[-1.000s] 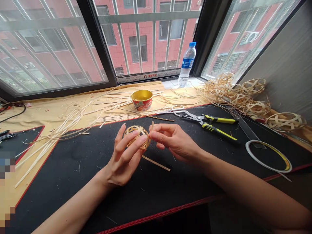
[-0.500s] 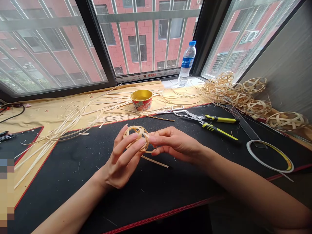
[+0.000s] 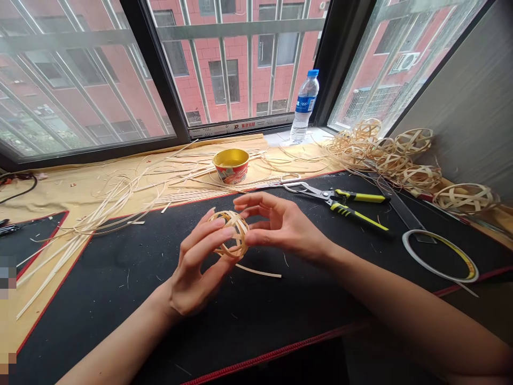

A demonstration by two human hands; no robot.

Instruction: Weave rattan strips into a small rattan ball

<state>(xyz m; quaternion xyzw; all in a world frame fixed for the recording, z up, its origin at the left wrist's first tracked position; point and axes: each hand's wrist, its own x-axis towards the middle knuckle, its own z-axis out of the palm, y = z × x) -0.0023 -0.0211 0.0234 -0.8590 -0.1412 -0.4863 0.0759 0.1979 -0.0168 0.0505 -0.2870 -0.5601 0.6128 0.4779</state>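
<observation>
My left hand (image 3: 200,262) is closed around a small openwork ball (image 3: 239,240) woven from pale bamboo-like strips. Its fingers lie over the near left side of the ball, with the thumb beneath. At the ball's right side is my right hand (image 3: 276,222), its fingers spread and curved past the top. The right thumb tip meets the ball's edge; whether the other fingertips touch it I cannot tell. A loose strip end (image 3: 260,271) sticks out below the ball to the right, over the black mat (image 3: 256,310).
Long loose strips (image 3: 108,206) lie at the left. Behind the hands stand a gold-lined red bowl (image 3: 231,174) and a water bottle (image 3: 304,109). To the right are yellow-handled pliers (image 3: 328,197), a tape ring (image 3: 441,256), a ruler (image 3: 401,211) and several woven balls (image 3: 465,198).
My right fingers have opened from a pinch at the ball's right edge and spread upward. The ball has turned slightly in my left hand and sits a little lower.
</observation>
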